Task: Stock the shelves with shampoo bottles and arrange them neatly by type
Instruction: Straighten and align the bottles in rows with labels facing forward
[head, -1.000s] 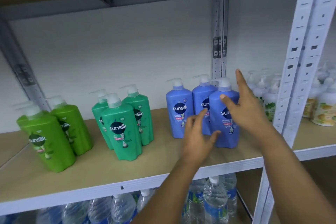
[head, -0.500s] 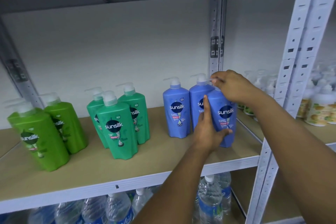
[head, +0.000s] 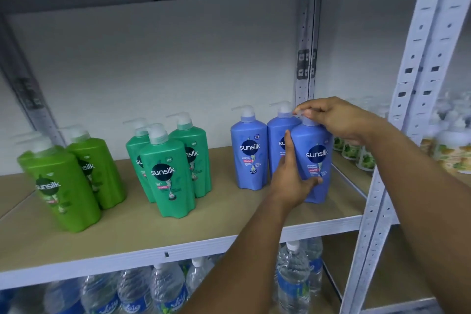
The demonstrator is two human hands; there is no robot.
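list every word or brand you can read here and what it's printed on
"sunsilk": front blue bottle, left blue bottle, front teal bottle
"sunsilk", partly cut off: lime green bottle
"SHAMPOO": pink band, front teal bottle
"NEW": teal and blue bottles, tiny
Smaller label print and the water bottles' labels: too blurred to read

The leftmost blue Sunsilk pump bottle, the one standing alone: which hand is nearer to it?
Left. The left hand grips the front blue bottle just right of the leftmost blue Sunsilk pump bottle; the right hand pinches that front bottle's pump, farther right.

even soft light, centre sharp, edges blurred and bowed
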